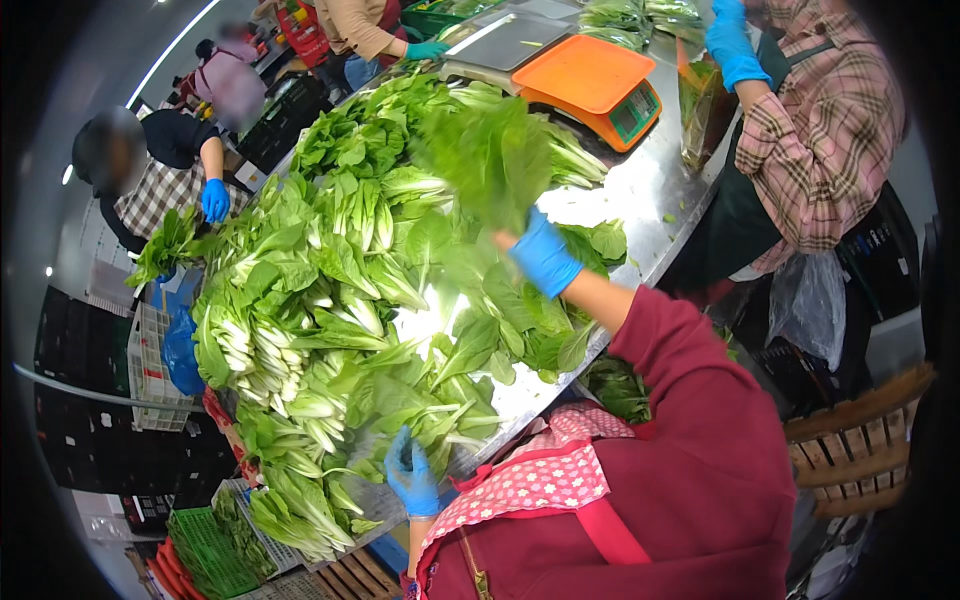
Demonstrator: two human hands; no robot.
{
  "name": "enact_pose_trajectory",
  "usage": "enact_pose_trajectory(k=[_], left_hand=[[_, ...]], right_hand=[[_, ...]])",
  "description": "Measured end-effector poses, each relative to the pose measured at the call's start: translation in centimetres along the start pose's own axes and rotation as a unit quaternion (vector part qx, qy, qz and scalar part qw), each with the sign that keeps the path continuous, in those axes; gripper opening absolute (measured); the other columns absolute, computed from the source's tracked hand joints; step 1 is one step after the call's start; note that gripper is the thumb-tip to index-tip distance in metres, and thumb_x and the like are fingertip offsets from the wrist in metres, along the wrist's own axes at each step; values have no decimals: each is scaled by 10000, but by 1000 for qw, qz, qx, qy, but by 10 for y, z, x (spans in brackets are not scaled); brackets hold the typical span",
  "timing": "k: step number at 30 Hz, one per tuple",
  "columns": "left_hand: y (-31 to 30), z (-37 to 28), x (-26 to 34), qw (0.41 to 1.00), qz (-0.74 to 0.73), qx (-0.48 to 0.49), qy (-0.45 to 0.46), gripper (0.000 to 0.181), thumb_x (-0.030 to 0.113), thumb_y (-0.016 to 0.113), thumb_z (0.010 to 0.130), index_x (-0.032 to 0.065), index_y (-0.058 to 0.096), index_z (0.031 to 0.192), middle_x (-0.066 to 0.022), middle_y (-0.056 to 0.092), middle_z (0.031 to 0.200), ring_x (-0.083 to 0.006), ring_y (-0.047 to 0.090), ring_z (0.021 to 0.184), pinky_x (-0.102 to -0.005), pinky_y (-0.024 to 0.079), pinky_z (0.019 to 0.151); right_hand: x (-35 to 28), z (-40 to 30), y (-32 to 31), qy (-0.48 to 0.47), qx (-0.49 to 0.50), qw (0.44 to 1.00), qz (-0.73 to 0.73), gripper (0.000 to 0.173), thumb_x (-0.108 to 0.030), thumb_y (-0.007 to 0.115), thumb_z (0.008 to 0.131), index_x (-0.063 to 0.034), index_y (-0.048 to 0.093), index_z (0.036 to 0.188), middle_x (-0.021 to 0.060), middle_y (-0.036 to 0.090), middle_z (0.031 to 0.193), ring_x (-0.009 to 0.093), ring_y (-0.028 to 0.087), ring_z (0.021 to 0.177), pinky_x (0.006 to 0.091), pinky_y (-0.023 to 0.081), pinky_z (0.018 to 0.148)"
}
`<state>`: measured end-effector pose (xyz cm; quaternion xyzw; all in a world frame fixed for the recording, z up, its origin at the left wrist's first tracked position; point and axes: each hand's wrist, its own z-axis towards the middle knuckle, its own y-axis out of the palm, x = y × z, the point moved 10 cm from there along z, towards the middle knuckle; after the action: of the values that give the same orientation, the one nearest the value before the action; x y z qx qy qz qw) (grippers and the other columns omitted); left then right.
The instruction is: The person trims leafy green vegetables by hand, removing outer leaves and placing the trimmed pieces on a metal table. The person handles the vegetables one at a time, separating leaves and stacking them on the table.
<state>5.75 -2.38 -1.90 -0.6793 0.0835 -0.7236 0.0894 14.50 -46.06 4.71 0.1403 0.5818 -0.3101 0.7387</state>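
My right hand (543,253), in a blue glove, holds a bunch of leafy greens (491,161) above the pile; the leaves are blurred. The fingertips are partly hidden. My left hand (411,474), also blue-gloved, is at the table's near edge beside loose leaves, its fingers curled and apart with nothing seen in them. A big heap of leafy greens with white stalks (322,330) covers much of the metal table (637,214). Beyond my right hand stands a scale with an orange tray (585,71), next to a second scale with a metal plate (510,43).
At right, a co-worker in a plaid shirt (825,150) holds a clear bag of produce (701,109). Another co-worker (161,161) handles greens at left. Bagged greens (619,22) lie beyond the scales. Green crate (214,551) and wooden pallet (855,450) stand below.
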Motion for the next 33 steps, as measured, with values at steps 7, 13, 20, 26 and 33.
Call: enact_pose_trajectory(k=[7, 13, 20, 26, 33], left_hand=[[-23, -33, 19, 904, 379, 55, 190, 360, 63, 601, 818, 39, 596, 1177, -184, 545, 1134, -334, 514, 1062, -413, 416, 919], [-19, -20, 11, 897, 411, 42, 154, 432, 133, 639, 758, 67, 598, 1182, -191, 537, 1139, -364, 494, 1049, -456, 384, 919], [-20, -18, 0, 897, 407, 51, 167, 457, 201, 630, 782, 48, 572, 1209, -186, 529, 1139, -358, 499, 1047, -442, 383, 908], [-18, -18, 0, 898, 406, 48, 163, 464, 178, 634, 773, 41, 563, 1211, -178, 525, 1144, -350, 493, 1059, -433, 376, 918], [-19, -17, 2, 908, 384, 54, 157, 466, 109, 647, 746, 44, 568, 1201, -177, 531, 1134, -350, 502, 1045, -433, 385, 914]], right_hand=[[20, 89, -107, -218, 170, 928, -250, 542, -162, 708, 672, 31, 497, 1132, 238, 579, 969, 408, 571, 868, 439, 469, 767], [124, 125, -113, -15, -11, 793, -609, 1119, -265, 816, 615, -26, 123, 1460, 229, 438, 1333, 397, 490, 1154, 457, 397, 952], [106, 118, -113, 119, -66, 779, -611, 1240, -323, 858, 578, -14, 48, 1464, 232, 310, 1442, 389, 371, 1281, 479, 319, 1030], [-19, 8, -62, -259, -48, 890, -372, 752, -43, 690, 683, -24, 373, 1365, 227, 473, 1292, 387, 498, 1101, 454, 414, 901], [-56, -173, 20, -316, -296, 876, -213, 499, -4, 632, 679, -64, 563, 1170, 171, 564, 1188, 338, 579, 954, 408, 464, 804]])
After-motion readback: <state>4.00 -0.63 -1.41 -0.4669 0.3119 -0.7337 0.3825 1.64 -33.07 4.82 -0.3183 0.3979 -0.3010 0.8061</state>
